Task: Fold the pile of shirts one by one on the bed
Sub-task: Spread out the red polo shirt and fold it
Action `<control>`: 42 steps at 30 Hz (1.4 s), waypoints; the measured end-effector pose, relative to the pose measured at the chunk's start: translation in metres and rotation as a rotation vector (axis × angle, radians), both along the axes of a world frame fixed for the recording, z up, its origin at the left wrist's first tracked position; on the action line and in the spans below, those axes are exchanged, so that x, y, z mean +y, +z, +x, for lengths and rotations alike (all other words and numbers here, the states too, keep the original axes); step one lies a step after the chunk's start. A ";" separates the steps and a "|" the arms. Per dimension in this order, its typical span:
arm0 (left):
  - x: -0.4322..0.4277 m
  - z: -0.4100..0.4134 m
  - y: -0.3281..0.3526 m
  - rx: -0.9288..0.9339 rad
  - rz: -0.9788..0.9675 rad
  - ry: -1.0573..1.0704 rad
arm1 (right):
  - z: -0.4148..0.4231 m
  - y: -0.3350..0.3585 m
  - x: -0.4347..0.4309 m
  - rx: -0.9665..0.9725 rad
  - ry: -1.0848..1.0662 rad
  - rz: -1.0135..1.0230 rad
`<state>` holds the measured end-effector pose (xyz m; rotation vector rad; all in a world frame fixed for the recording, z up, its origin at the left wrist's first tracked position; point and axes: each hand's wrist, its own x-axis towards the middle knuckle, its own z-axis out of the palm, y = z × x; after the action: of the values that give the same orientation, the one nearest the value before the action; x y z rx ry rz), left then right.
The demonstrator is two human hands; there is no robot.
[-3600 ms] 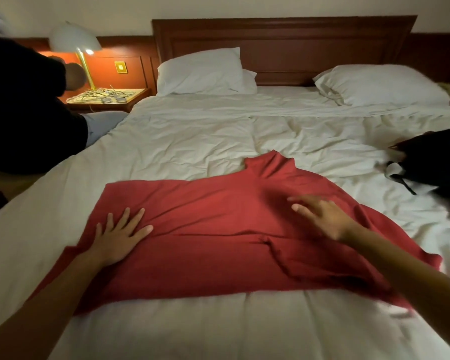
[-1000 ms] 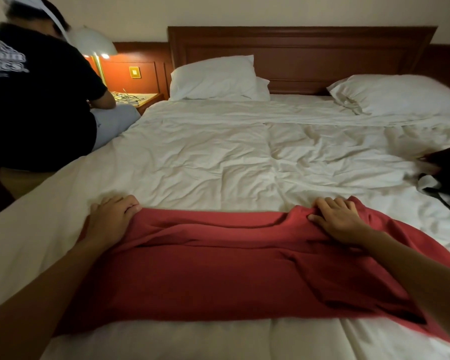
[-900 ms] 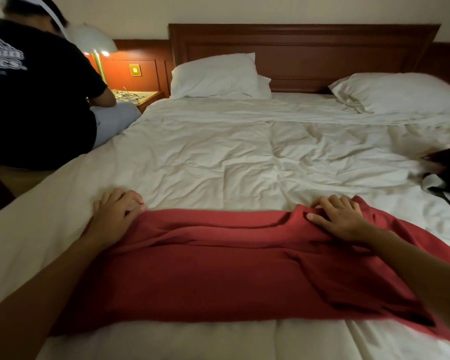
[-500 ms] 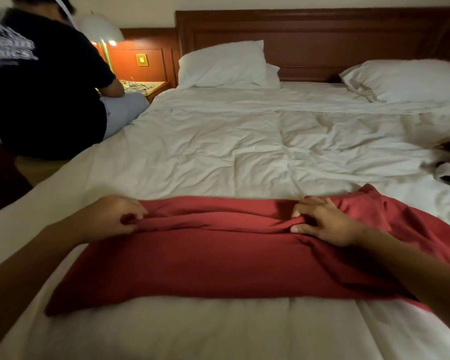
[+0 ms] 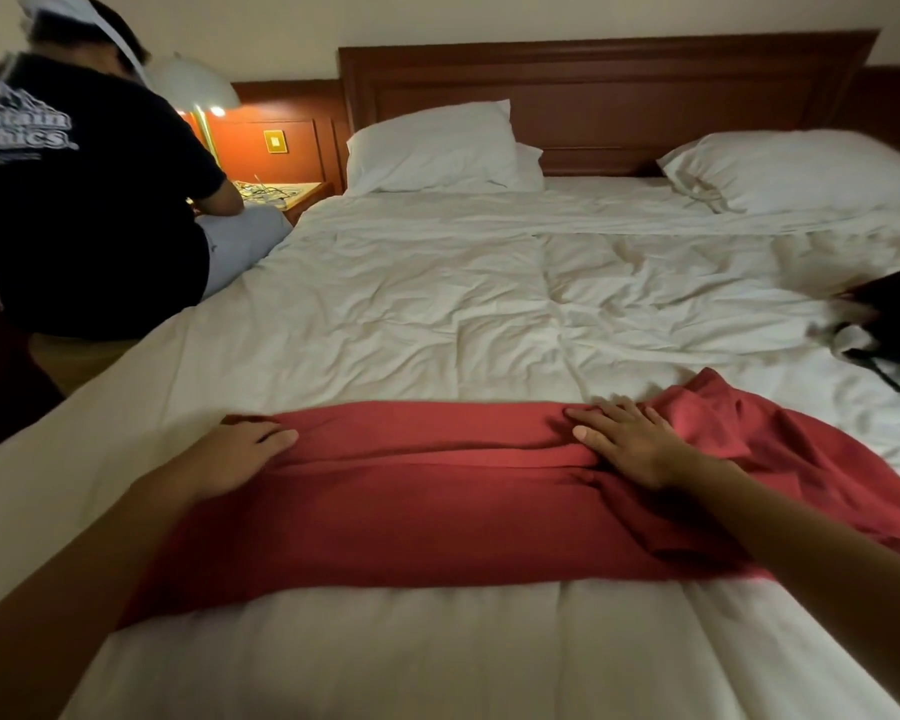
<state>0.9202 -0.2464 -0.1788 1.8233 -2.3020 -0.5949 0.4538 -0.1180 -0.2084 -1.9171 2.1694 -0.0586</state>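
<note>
A red shirt lies across the near part of the white bed, folded into a long band, with its far edge doubled over in a soft ridge. My left hand rests palm down on the left end of that ridge, fingers pointing right. My right hand lies flat on the ridge farther right, fingers spread. Beyond it, part of the shirt bunches up loosely. Neither hand pinches the cloth. A dark heap of clothes sits at the bed's right edge, partly cut off.
A person in a black T-shirt sits on the bed's left edge, back turned. Two white pillows lean at the wooden headboard. A lit lamp stands over a cluttered nightstand.
The spread shirt's far half was folded toward me into a band. Half a second ago both hands pinched the far fold; now they lie flat on it.
</note>
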 end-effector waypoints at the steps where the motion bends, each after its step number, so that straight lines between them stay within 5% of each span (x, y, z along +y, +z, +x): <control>1: -0.001 -0.005 -0.006 -0.094 0.117 0.011 | -0.004 -0.005 -0.002 0.032 -0.025 0.047; 4: -0.007 -0.011 -0.029 -0.345 0.257 0.004 | -0.015 -0.013 -0.003 0.065 -0.077 0.086; 7: -0.011 -0.007 -0.037 -0.331 0.215 0.004 | -0.019 -0.019 -0.003 0.077 -0.113 0.030; 13: 0.010 0.002 -0.046 -0.174 -0.254 0.302 | -0.017 -0.018 0.001 0.121 -0.202 0.031; 17: 0.017 0.000 -0.039 -0.245 -0.281 0.332 | 0.049 -0.008 0.012 0.010 -0.101 -0.161; 20: 0.021 0.010 -0.032 -0.170 -0.256 0.360 | 0.127 -0.009 0.019 -0.025 0.088 -0.204; 25: 0.035 0.024 -0.017 -0.055 -0.154 0.313 | 0.192 -0.020 0.013 -0.019 0.038 -0.136; 33: 0.050 0.031 -0.005 0.678 -0.044 0.323 | 0.167 -0.015 0.022 0.006 0.058 -0.143; 39: 0.054 -0.002 0.032 0.671 -0.032 0.278 | 0.148 -0.003 0.024 -0.007 0.062 -0.012; 42: 0.062 -0.050 0.063 0.586 -0.048 0.168 | 0.127 0.018 0.031 -0.072 0.070 -0.118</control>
<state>0.8706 -0.1843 -0.1157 1.5321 -1.7453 -0.8930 0.5804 -0.0873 -0.1907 -2.0199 2.0931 -0.2450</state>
